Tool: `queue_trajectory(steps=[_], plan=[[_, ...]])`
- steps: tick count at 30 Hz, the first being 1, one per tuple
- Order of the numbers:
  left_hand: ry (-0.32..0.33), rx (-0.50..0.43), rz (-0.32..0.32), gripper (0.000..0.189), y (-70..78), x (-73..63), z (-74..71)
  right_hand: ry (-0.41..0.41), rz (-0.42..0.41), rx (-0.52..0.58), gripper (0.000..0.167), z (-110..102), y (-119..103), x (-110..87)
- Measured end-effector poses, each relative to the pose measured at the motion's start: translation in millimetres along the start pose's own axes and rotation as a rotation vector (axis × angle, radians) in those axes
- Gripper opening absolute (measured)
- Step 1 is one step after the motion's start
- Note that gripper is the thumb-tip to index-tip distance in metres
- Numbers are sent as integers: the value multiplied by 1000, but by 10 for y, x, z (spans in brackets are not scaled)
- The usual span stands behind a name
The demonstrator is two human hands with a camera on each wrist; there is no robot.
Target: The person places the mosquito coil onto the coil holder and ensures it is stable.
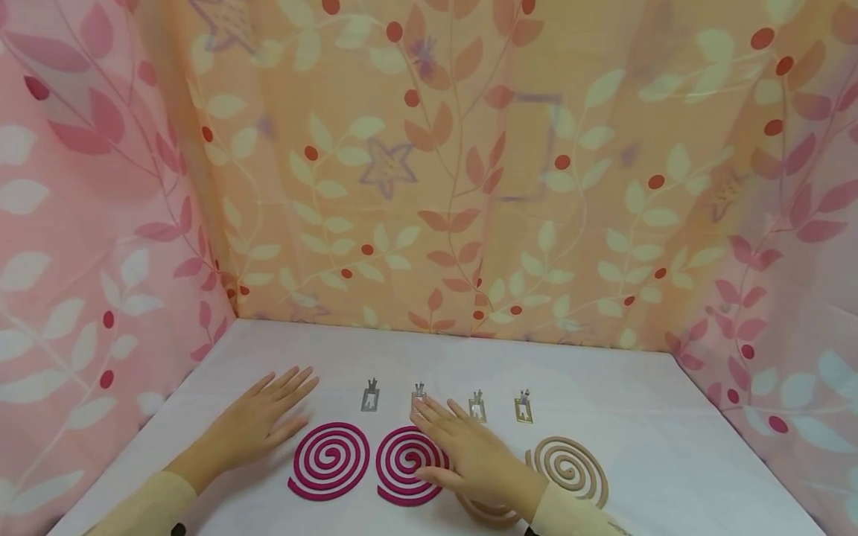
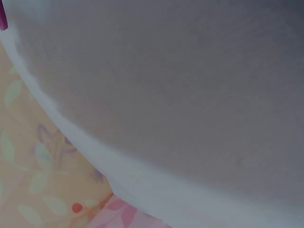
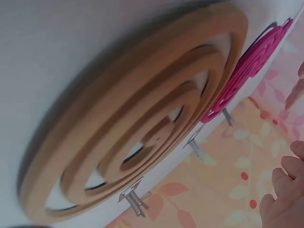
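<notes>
My left hand (image 1: 258, 417) is held with fingers straight and thumb spread, just left of a magenta mosquito coil (image 1: 292, 485). My right hand (image 1: 472, 454), its fingers also extended, overlaps a second magenta coil (image 1: 382, 491) in the head view. Under its wrist side a tan coil (image 1: 492, 515) is mostly hidden. Another tan coil (image 1: 568, 470) lies to the right, partly behind the sleeve. In the right wrist view a tan coil (image 3: 232, 19) fills the middle, with fingers of a hand at the right edge.
Behind the coils stand small metal coil stands (image 1: 372, 385), (image 1: 524, 397) in a row, with upright prongs. One stand (image 1: 419, 390) is partly covered by the right fingertips. Floral cloth walls (image 1: 429, 223) enclose the white table (image 1: 302, 350) at the back and sides.
</notes>
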State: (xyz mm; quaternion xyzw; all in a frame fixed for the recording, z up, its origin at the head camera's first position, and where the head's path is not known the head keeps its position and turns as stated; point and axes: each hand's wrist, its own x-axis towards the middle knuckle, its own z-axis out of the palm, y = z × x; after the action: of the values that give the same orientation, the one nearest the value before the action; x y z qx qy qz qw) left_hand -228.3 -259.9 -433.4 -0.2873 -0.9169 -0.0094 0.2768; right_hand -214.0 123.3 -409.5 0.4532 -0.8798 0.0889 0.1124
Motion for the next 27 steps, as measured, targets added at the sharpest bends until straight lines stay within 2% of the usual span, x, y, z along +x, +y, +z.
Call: queue_trajectory(steps=[9,18,23,27], plan=[[19,-1,9,63,29,-52,-40,-4,0,37,71,26,-105,76],[-4,-11,-26,71,78,-59,-107,-67,75,105,71,-6,-229,173],[-31,-55,-58,67,116,-32,-158,-64,97,156,71,20,-275,204],[-71,-154,-107,66,159,-12,-221,-64,145,242,71,22,-314,233]])
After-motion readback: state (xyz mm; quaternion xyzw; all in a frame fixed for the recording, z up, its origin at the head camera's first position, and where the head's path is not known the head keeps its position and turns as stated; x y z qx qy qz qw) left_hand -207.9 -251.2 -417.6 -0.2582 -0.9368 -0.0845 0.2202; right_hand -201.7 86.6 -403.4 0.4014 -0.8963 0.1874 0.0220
